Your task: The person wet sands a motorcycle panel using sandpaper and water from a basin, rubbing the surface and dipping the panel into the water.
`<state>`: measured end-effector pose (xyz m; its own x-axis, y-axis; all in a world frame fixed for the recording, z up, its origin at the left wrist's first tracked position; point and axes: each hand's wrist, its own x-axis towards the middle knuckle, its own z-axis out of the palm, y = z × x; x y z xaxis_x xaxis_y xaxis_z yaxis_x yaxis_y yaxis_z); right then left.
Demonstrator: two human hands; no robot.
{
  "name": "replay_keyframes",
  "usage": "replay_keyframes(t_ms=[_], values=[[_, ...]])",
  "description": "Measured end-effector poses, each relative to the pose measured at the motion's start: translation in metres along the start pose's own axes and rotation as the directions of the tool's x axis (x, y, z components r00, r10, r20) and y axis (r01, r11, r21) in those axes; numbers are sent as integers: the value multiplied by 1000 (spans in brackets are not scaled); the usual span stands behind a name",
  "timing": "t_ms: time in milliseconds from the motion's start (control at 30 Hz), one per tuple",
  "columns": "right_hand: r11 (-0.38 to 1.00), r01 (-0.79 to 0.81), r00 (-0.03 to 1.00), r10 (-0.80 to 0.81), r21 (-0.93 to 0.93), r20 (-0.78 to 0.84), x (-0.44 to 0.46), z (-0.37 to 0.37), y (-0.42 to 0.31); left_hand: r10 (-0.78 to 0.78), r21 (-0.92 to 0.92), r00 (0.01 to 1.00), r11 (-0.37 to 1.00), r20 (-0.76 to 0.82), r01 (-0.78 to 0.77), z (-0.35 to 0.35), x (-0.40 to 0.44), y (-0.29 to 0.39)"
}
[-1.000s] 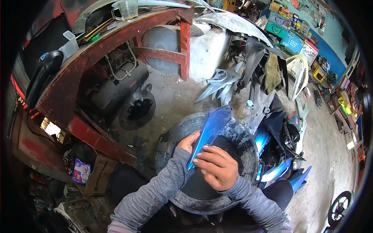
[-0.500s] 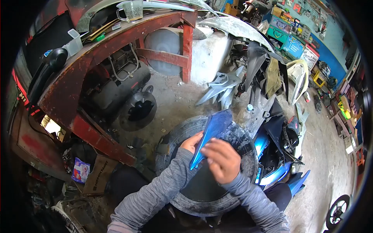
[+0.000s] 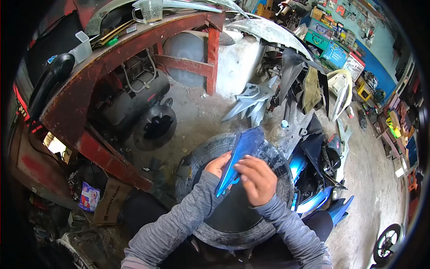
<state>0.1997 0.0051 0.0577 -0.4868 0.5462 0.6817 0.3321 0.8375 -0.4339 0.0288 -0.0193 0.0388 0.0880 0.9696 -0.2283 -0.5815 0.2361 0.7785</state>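
Carton (image 3: 109,204): showing "NIPPON PAINT"
Left hand (image 3: 217,165): gripping blue panel (image 3: 248,141)
Right hand (image 3: 259,181): hovering slightly farther up it, fingers loosely curving; whether they're touching, I can't tell

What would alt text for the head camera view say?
Two bare hands, left and right, at a blue panel above a round black tub; a red wooden bench stands beyond, upper left.

And now the right hand (image 3: 259,181) is shifting up the blue panel (image 3: 244,145), its fingertips leaving the narrow lower end and coming nearer the middle, while more of that lower end is coming into sight.
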Motion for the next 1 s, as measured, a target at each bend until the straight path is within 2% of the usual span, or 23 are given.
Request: replay_keyframes(t_ms=[100,167,233,267,300,367,433,500,567,633,700,767,800,833,900,967,1000], values=[[995,95,994,-96,41,43,-1,-1,-16,1,-179,1000,984,-20,-5,-4,10,-2],[995,100,993,-100,14,61,-7,-8,-13,32,-136,999,990,37,-27,-15,16,-8],[1000,15,1000,-14,-13,24,-5,-5,-5,-13,-97,997,995,79,21,-13,13,-9],[998,52,998,-51,-21,41,-5,-4,-8,-50,-156,999,987,-4,49,-8,12,-11],[995,92,994,-91,-28,54,0,-4,-18,-53,-161,999,986,-10,50,-9,15,-13],[985,173,978,-175,27,111,-2,-5,-38,-88,-305,996,949,-1,84,-16,25,-20],[980,194,975,-196,31,103,-8,-7,-32,-37,-273,999,961,15,40,-11,21,-14],[998,53,997,-52,-23,60,-8,-8,-19,38,-158,996,986,-85,-51,0,13,-12],[997,71,996,-69,-32,65,-5,-6,-27,73,-197,993,976,-88,-89,-8,23,-22],[971,240,962,-240,20,130,-1,-5,-47,-51,-258,999,965,0,49,-8,22,-15],[968,248,960,-251,38,126,-6,-8,-42,-80,-211,996,975,-32,72,-9,20,-17],[976,214,971,-210,-27,113,-10,-9,-24,190,177,980,968,-56,-178,-17,28,-33],[972,229,971,-224,-51,81,-6,-6,-21,186,202,981,964,-48,-173,-9,17,-23],[972,231,970,-226,-47,92,-6,-7,-27,186,193,981,966,-55,-173,-11,18,-23],[956,293,942,-290,6,167,-2,-9,-44,-34,-160,999,986,23,37,-13,23,-14],[948,318,940,-316,4,130,-5,-8,-40,-99,-157,995,983,-3,98,-6,16,-5],[960,280,952,-276,-15,129,-6,-12,-32,-44,-136,999,990,-22,41,-9,18,-9]])
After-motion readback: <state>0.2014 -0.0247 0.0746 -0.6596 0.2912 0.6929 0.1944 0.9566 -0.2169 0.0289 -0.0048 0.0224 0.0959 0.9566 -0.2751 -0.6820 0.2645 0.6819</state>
